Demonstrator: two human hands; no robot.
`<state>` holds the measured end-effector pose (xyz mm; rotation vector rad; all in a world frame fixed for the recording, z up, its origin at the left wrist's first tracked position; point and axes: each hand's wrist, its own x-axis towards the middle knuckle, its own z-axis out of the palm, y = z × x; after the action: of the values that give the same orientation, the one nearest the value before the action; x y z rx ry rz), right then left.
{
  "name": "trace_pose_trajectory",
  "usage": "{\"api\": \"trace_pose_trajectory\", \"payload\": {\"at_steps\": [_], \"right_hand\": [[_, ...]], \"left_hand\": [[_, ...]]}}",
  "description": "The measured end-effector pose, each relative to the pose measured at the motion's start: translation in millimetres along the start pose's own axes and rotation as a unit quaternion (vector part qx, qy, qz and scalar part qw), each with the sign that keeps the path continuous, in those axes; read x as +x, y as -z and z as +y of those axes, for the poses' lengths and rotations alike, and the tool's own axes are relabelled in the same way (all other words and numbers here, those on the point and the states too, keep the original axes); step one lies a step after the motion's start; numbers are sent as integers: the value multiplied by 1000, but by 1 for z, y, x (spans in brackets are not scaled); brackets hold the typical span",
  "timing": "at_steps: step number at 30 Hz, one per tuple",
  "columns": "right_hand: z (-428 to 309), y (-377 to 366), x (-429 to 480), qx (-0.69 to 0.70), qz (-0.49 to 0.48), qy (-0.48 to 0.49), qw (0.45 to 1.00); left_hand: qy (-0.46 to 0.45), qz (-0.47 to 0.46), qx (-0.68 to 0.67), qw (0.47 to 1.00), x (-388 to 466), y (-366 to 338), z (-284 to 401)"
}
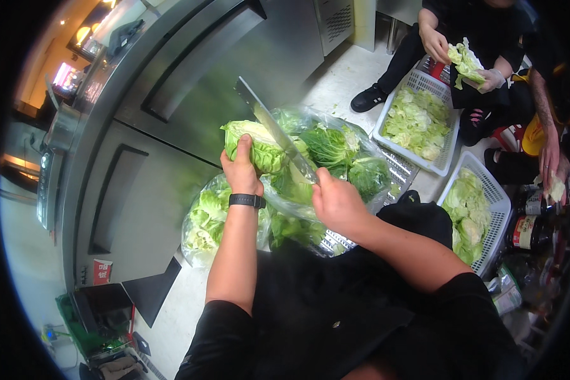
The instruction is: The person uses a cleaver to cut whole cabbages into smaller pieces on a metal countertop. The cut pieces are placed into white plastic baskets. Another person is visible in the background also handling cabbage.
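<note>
My left hand [242, 166], with a black band at the wrist, grips a pale green cabbage [261, 147] from below, thumb on its near side. My right hand [337, 202] is closed around the handle of a large knife [280, 135], whose wide blade slants up and left across the cabbage's right side. Whether the edge touches the leaves, I cannot tell. Beneath and to the right, a clear plastic bag holds several green cabbages [330, 145]. Loose leaves fill another clear bag [206, 211] at the lower left. My hand hides the knife's handle.
Metal cabinet doors [247, 52] stand close beyond my hands. Two white plastic baskets [444, 168] [501, 204] of torn leaves sit on the floor at right. A co-worker's gloved hand [491, 80] holds leaves; another person's hand [548, 156] is lower right. Jars [525, 232] stand nearby.
</note>
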<state>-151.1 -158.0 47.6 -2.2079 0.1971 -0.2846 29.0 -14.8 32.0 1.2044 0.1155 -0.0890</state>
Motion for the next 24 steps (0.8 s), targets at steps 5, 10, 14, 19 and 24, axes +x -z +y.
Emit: {"api": "trace_pose_trajectory", "payload": {"at_steps": [5,10,14,19,24], "right_hand": [[14,-6,9,25,13,23,999],[17,-7,22,52,-3,11,999],[17,-10,25,55,-9,-28,998],[28,-24,25,49,4,-32,998],[32,-23,31,80,-10,-60,995]], "left_hand": [[5,-24,5,1000,3,6,-5],[24,-60,12,998,9,16,-11],[32,-47,38,998,12,19,-18],[-20,-21,111,993,3,14,-19],[-44,-41,135,989,-2,11,-20]]}}
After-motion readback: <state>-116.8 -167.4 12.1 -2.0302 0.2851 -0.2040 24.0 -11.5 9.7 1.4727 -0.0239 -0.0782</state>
